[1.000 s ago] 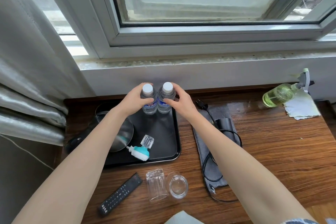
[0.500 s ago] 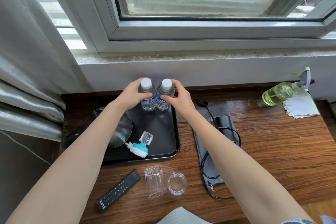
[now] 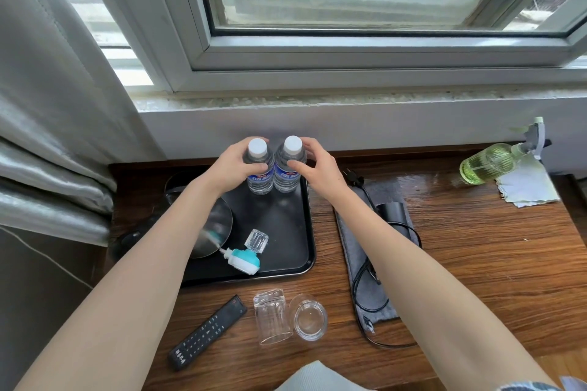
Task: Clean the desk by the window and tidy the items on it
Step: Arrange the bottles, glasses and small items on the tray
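Two water bottles stand upright and touching at the far edge of the black tray (image 3: 286, 263), which lies on the wooden desk (image 3: 476, 263) under the window. The left hand (image 3: 233, 165) curls round the left bottle (image 3: 261, 170), thumb across its front above the label; the right hand (image 3: 317, 168) holds the right bottle (image 3: 287, 168), thumb on its front, fingers arched behind the cap. Also on the tray, nearer the person, are a kettle (image 3: 212, 228) partly hidden by the left forearm and a teal plug-in (image 3: 246, 259) lying on its side. In front of the tray lie a remote (image 3: 208, 332) and two glasses (image 3: 290, 316) on their sides, touching. Right of the tray a black cable (image 3: 365, 279) trails over a grey cloth (image 3: 359, 247). Far right of the tray a green spray bottle (image 3: 489, 162) lies beside a white rag (image 3: 527, 184).
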The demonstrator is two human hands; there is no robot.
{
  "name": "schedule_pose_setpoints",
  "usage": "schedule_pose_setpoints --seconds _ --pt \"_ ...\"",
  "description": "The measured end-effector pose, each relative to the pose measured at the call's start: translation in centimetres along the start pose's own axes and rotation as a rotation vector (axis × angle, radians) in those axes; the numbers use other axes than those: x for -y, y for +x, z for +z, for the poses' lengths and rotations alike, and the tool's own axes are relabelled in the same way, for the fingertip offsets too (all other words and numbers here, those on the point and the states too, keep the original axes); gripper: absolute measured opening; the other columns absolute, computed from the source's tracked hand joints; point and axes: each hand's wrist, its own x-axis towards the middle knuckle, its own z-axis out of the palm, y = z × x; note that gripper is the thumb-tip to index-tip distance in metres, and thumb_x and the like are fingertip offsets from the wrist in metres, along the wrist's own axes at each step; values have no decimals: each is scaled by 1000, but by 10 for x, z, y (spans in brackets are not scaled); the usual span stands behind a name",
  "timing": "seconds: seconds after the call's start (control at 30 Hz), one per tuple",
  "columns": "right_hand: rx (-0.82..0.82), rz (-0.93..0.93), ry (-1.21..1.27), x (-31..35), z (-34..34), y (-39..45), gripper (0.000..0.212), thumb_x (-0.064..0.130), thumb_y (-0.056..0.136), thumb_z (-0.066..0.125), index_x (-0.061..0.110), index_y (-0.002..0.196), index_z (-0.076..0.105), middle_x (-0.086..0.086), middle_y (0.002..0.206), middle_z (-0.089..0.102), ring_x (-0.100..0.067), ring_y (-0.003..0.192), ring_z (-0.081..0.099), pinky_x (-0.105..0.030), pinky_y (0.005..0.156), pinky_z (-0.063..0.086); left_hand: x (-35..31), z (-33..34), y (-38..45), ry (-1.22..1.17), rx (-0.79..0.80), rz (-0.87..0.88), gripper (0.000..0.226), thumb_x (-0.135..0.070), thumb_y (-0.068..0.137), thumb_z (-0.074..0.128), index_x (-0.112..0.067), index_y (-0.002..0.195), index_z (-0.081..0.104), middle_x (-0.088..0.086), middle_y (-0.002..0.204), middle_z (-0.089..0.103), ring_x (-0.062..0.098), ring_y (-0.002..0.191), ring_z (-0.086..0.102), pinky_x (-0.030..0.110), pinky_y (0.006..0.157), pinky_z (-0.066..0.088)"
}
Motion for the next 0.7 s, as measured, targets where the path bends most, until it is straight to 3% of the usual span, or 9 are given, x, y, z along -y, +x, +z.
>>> schedule_pose_setpoints --seconds 0.13,0.33,0.5,0.6,0.7 --pt "-15 -2 8 1 2 -2 47 19 88 69 18 131 51 11 118 57 -5 110 49 -19 93 34 3 1 0 -14 -9 -6 48 1 82 69 -21 121 55 1 115 61 12 105 54 24 95 41" --pt "5 5 6 1 2 -6 49 19 88 69 20 133 49 7 126 56 -4 113 46 -18 94 33 1 -2 0 -4 19 7 48 2 83 68 -17 125 55 -1 114 60 10 103 53 6 81 41" --pt "29 22 21 0 -2 -6 50 19 88 70 22 133 49 8 126 56 -6 116 47 -20 94 34 1 -12 9 41 124 11 48 6 80 69 -20 118 57 1 113 61 6 98 55 14 83 42" --pt "24 20 42 0 -1 -6 50 17 88 69 21 134 49 7 127 56 -5 115 46 -20 94 34 0 -12 9 28 134 16 47 7 80 68 -22 116 58 0 111 61 1 95 55 8 82 43" --pt "16 16 52 -1 2 -6 51 16 88 69 21 135 48 4 132 56 -5 117 46 -19 95 34 5 -9 5 6 101 15 47 5 80 70 -28 112 58 -2 109 61 8 100 55 16 87 42"
